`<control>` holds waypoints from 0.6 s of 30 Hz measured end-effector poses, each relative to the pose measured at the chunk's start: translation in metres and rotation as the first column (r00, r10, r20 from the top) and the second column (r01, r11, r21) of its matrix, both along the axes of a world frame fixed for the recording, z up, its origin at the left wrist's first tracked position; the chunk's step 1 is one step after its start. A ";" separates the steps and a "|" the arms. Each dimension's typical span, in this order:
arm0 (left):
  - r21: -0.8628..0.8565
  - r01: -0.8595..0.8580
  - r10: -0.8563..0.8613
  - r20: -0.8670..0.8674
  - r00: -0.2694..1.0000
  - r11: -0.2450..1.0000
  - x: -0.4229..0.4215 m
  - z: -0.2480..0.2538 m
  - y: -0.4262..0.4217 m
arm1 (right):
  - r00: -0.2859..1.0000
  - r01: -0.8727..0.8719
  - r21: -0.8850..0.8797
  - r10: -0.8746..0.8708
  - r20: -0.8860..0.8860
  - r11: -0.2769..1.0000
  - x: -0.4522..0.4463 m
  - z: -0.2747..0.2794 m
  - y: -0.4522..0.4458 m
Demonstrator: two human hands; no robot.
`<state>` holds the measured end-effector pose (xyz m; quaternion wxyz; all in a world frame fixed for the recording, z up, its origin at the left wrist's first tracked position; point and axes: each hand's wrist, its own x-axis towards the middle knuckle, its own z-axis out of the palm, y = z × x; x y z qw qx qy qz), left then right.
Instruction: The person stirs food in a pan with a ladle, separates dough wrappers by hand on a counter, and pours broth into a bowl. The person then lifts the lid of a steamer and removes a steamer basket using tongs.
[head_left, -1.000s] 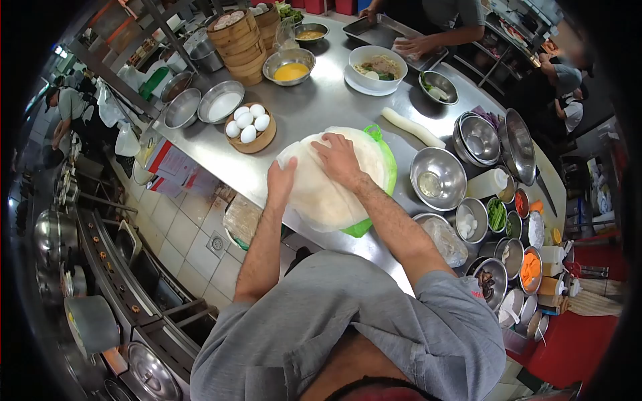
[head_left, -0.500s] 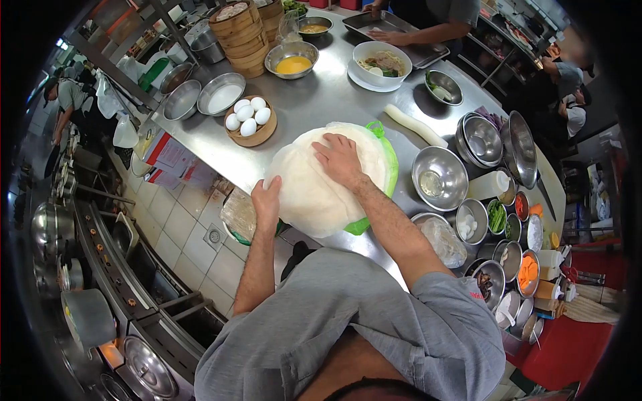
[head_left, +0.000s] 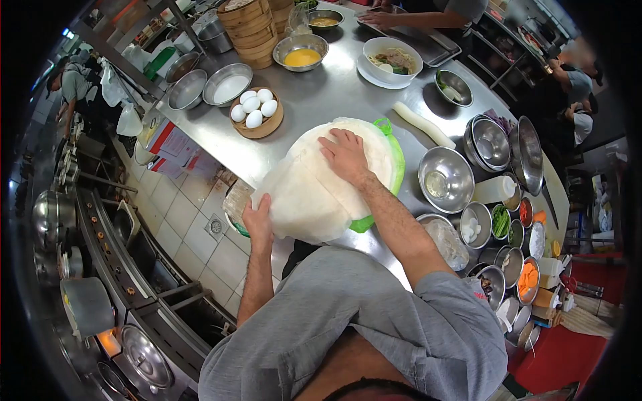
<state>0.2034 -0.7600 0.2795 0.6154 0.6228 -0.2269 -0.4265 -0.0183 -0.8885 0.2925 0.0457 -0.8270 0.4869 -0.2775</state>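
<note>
A stack of thin, round white wrappers [head_left: 380, 152] lies on a bright green plastic bag [head_left: 363, 224] at the near edge of the steel table. My left hand [head_left: 259, 217] pinches the lower-left edge of the top wrapper [head_left: 297, 200] between thumb and fingers. That sheet is partly lifted and stretches past the table edge. Spread flat, my right hand [head_left: 346, 155] rests on top of the stack with its fingers apart. To the right of the stack lies a long white roll [head_left: 422, 125].
A bamboo basket of white eggs [head_left: 259, 113] sits beyond the stack, near metal bowls [head_left: 228, 85]. Right of it are a steel bowl [head_left: 446, 178] and several ingredient containers. A noodle bowl [head_left: 392, 61] stands farther back, near another person's hands [head_left: 378, 19] at a tray.
My left hand has moved left and slightly down, pulling the top wrapper's edge away from the stack. My right hand stays on the stack. The view has shifted a little.
</note>
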 end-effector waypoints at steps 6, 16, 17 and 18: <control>-0.036 0.051 -0.047 0.114 0.992 0.998 -0.003 0.002 0.013 | 1.000 0.005 0.021 -0.004 -0.012 1.000 0.000 0.001 0.000; -0.399 0.387 -0.485 -0.182 0.855 0.831 -0.023 0.077 -0.030 | 0.974 -0.100 0.102 0.076 0.214 0.990 -0.020 0.011 0.038; -0.309 0.409 -0.403 0.088 0.911 0.859 -0.026 0.066 -0.031 | 0.991 -0.068 0.152 0.049 0.128 0.986 -0.025 0.009 0.049; -0.178 0.444 -0.425 0.135 0.895 0.878 -0.031 0.048 -0.021 | 0.999 -0.027 0.196 0.018 0.044 0.980 -0.029 0.008 0.055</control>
